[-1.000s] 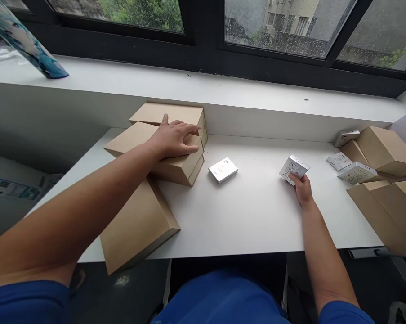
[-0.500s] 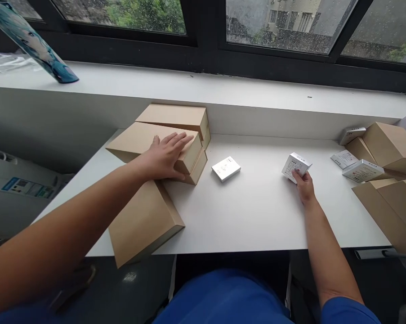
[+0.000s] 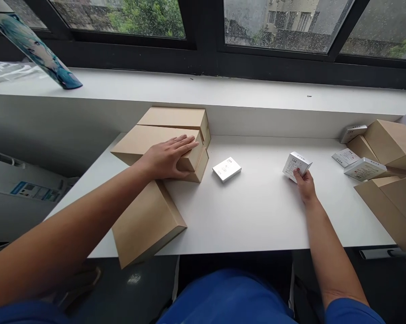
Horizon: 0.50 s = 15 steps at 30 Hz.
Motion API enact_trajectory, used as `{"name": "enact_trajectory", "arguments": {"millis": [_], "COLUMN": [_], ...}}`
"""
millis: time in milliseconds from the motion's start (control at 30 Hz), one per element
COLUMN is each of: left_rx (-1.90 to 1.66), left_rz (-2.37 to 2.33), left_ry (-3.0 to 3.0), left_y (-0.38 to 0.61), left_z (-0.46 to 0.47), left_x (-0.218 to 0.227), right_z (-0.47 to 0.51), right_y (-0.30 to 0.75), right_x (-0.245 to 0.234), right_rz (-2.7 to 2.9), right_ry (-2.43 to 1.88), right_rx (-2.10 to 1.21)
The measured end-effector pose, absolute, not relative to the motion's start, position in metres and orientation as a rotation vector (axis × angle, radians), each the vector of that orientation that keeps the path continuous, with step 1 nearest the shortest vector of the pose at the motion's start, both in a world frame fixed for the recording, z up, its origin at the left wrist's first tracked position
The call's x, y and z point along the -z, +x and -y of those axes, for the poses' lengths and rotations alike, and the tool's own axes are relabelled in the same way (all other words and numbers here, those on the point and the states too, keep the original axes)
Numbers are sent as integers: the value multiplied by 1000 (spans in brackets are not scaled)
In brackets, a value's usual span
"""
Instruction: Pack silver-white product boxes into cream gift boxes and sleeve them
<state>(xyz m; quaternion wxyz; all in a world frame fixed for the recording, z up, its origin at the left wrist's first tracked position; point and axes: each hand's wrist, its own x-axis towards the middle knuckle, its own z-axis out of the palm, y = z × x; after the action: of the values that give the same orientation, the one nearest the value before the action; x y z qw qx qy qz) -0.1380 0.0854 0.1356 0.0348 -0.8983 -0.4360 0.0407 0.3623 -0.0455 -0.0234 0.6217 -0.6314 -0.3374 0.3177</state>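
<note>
On the left of the table, my left hand lies over the top cardboard box of the front stack. Its fingers stretch across the top and the thumb rests lower, by the near side. Behind stands a second pair of stacked boxes. Another cardboard box sits nearer me, partly under my forearm and past the table edge. My right hand grips a small white printed box, tilted, between thumb and fingers. A similar white box lies flat between my hands.
At the right end are more cardboard boxes, with several small white boxes against them. The white table meets a low wall under the windowsill. A picture-printed panel leans on the sill at left.
My left hand and the front stack have shifted slightly right and away from me, closer against the rear stack. My right hand still holds its white box in nearly the same place.
</note>
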Motion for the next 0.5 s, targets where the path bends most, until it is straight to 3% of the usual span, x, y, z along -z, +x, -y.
{"name": "enact_trajectory", "arguments": {"millis": [167, 300, 500], "left_rx": [-80, -61, 5], "left_rz": [1306, 1857, 2488], "left_ry": [-2810, -2580, -2162], "left_y": [-169, -221, -298], "left_z": [-86, -61, 2], "left_x": [-142, -129, -70], "right_z": [46, 46, 42], "right_y": [362, 362, 361], "right_x": [22, 22, 23], "right_rz": [781, 778, 766], "right_ry": [-1458, -1447, -1448], "right_rx": [-728, -758, -751]}}
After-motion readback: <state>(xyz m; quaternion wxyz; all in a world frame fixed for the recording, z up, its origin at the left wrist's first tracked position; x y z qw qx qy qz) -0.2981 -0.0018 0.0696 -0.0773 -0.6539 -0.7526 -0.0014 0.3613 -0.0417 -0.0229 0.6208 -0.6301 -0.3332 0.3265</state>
